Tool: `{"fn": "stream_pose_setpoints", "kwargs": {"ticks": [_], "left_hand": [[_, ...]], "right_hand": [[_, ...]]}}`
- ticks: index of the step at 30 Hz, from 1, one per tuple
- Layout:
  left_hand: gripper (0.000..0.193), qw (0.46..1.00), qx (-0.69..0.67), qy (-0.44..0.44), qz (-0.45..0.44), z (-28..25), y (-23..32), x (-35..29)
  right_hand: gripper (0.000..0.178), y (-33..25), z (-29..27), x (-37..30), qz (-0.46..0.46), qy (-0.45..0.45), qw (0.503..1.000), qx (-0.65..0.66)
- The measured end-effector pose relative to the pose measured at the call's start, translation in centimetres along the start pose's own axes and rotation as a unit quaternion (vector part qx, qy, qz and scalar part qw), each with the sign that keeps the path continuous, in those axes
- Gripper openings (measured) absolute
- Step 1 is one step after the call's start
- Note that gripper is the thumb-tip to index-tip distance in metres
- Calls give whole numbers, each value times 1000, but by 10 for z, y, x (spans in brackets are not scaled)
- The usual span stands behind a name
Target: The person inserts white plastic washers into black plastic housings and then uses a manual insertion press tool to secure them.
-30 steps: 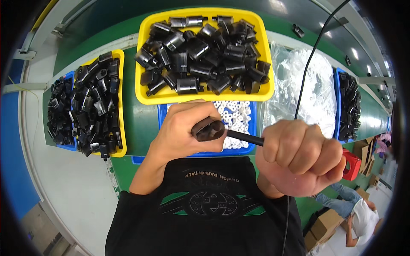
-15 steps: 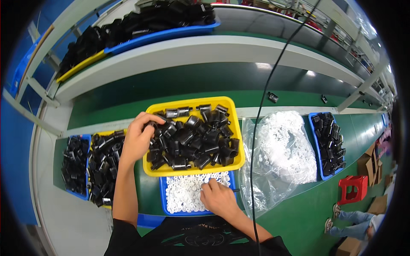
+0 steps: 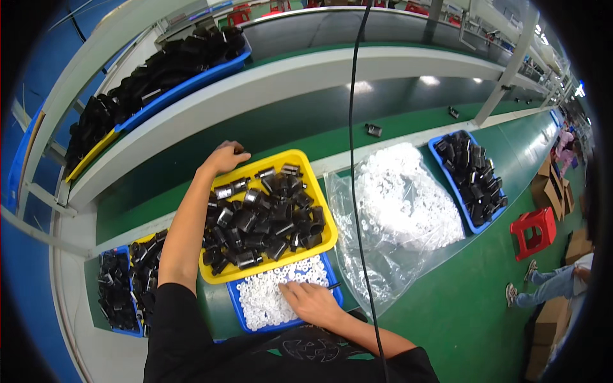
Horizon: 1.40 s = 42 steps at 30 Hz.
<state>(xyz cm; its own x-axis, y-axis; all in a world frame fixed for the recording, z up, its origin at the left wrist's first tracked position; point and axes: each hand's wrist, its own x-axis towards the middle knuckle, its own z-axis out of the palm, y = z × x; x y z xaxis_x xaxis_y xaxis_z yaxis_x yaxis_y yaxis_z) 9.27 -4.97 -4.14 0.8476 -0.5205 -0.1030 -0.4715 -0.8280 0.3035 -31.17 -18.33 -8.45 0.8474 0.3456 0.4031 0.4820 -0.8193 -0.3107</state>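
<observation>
My left hand [image 3: 227, 157] reaches past the far rim of a yellow tray [image 3: 322, 204], over the green strip by the conveyor. Its fingers are curled, and whatever they may hold is hidden. Short black cylindrical parts [image 3: 246, 220] are heaped in the yellow tray. My right hand [image 3: 313, 302] rests over a blue tray [image 3: 237, 313] of small white rings [image 3: 262, 303]. Its fingertips are bent together down among the rings, so I cannot make out what lies between them. The yellow tray overlaps the blue tray's far edge.
A clear plastic bag [image 3: 408, 198] of white rings lies right of the trays, with a blue tray [image 3: 480, 226] of black parts beyond. A black cable [image 3: 352, 127] hangs across the view. Black parts [image 3: 373, 130] sit on the green strip. A red stool [image 3: 535, 231] stands right.
My left hand has left the black parts in the yellow tray and moved away past its far rim. The right hand stays among the white rings. The whole view has turned somewhat.
</observation>
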Motion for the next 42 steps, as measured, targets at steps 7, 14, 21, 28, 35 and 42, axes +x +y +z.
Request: {"fn": "stream_pose_setpoints", "kwargs": {"ticks": [7, 14, 21, 28, 35, 42], "left_hand": [[34, 982, -30, 87, 166, -15, 75, -81], [35, 983, -42, 69, 164, -4, 92, -153], [25, 960, -158, 175, 149, 11, 90, -182], [40, 969, -112, 200, 89, 23, 95, -200], [41, 972, -100, 196, 81, 38, 97, -194], [32, 967, -76, 223, 95, 44, 96, -181]], "right_hand": [[38, 6, -6, 0, 13, 16, 1000, 20], [35, 3, -11, 9, 34, 28, 995, 89], [23, 12, -37, 23, 105, 77, 955, 268], [24, 18, -63, 17, 266, 100, 749, 599], [20, 10, -64, 23, 193, 230, 558, 774], [24, 26, -71, 38, 90, 85, 929, 349]]}}
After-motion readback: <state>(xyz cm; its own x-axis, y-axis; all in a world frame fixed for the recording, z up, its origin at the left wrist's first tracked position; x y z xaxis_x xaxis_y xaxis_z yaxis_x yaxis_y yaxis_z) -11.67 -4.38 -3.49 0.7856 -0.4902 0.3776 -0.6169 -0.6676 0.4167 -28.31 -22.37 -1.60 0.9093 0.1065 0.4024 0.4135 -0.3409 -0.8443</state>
